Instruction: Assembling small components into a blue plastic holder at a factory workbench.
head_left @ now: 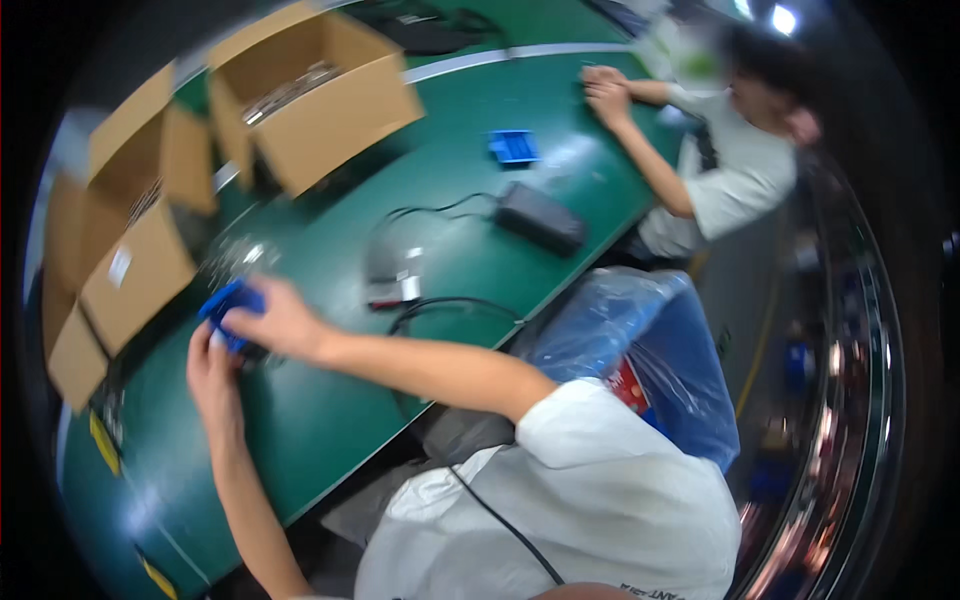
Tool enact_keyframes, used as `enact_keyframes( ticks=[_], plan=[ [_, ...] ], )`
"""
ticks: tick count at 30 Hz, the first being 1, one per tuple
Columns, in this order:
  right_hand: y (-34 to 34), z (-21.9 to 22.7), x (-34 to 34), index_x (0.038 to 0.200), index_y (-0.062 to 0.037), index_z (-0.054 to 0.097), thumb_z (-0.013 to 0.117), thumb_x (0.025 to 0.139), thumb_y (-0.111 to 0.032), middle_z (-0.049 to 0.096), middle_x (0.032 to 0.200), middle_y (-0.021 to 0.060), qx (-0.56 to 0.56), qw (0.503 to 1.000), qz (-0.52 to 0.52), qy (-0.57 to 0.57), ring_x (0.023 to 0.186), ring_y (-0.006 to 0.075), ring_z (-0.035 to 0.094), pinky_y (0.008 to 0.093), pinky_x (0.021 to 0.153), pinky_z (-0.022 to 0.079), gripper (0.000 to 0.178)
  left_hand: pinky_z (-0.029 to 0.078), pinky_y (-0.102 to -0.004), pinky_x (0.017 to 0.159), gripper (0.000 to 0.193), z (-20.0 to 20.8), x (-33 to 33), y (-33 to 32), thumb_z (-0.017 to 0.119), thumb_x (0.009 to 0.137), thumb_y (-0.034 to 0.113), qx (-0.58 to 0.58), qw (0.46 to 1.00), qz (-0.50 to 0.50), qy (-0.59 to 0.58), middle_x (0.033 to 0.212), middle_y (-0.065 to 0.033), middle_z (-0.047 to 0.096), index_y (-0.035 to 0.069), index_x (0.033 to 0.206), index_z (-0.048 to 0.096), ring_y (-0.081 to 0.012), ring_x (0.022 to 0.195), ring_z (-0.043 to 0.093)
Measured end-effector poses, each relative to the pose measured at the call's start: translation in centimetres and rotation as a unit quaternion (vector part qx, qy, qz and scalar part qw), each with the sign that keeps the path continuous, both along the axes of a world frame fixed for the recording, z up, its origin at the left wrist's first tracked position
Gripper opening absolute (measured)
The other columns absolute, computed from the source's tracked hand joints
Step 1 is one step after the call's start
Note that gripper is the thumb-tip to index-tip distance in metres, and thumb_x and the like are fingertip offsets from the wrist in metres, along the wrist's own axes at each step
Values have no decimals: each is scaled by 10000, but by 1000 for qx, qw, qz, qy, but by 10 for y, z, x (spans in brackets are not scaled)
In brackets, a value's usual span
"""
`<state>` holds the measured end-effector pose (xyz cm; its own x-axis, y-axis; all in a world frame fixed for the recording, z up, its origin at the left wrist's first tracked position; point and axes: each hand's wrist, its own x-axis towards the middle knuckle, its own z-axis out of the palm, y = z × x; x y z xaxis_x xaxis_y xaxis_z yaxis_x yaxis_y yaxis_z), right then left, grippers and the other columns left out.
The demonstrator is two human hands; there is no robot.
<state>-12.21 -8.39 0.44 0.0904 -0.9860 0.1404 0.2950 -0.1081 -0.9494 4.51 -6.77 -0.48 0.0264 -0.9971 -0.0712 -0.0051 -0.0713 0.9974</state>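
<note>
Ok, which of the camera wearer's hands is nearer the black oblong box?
Right: the right hand sits left of and below the black oblong box in the picture; the left hand lies farther left and lower.

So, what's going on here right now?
The person's right hand holds a blue plastic piece over the green table, with the left hand at its lower edge; blur hides the left hand's exact grip. Two open cardboard boxes stand beyond. Another blue piece and a dark block with a cable lie farther along, untouched. A co-worker sits across the corner, forearms toward the table.
</note>
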Motion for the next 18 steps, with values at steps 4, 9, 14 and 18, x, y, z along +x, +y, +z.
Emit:
enact_keyframes(
  ticks=[4, 9, 14, 18],
  plan=[
    [3, 19, -28, 1108, -38, 589, 645, 879, -289, 639, 932, 69, 109, 993, 51, 10, 825, 135, 622, 289, 678, 541, 345, 446, -239, 747, 234, 19, -22, -5, 554, 938, 214, -151, 976, 36, -156, 944, -32, 606, 14, 1051, 601, -110, 837, 544],
    [2, 10, -15, 1146, 17, 523, 547, 946, -230, 627, 980, 103, 150, 983, 94, -43, 808, 178, 648, 306, 638, 584, 318, 453, -233, 702, 106, 32, -8, 0, 575, 895, 48, -264, 942, 110, -178, 877, -46, 613, 10, 991, 599, -106, 774, 557],
    [9, 15, -11, 1123, 30, 528, 515, 963, -254, 618, 974, 101, 156, 979, 134, -8, 841, 182, 642, 312, 670, 587, 326, 467, -261, 706, 90, 34, -6, 4, 578, 881, 23, -290, 921, 92, -245, 932, -72, 611, 12, 968, 600, -161, 812, 580],
    [8, 14, -12, 1114, 29, 530, 508, 967, -255, 621, 973, 103, 163, 978, 128, 6, 836, 182, 643, 310, 671, 588, 321, 463, -280, 671, 95, 30, -10, 2, 584, 869, 21, -277, 924, 68, -256, 941, -76, 605, 16, 963, 594, -186, 812, 579]
  ],
)
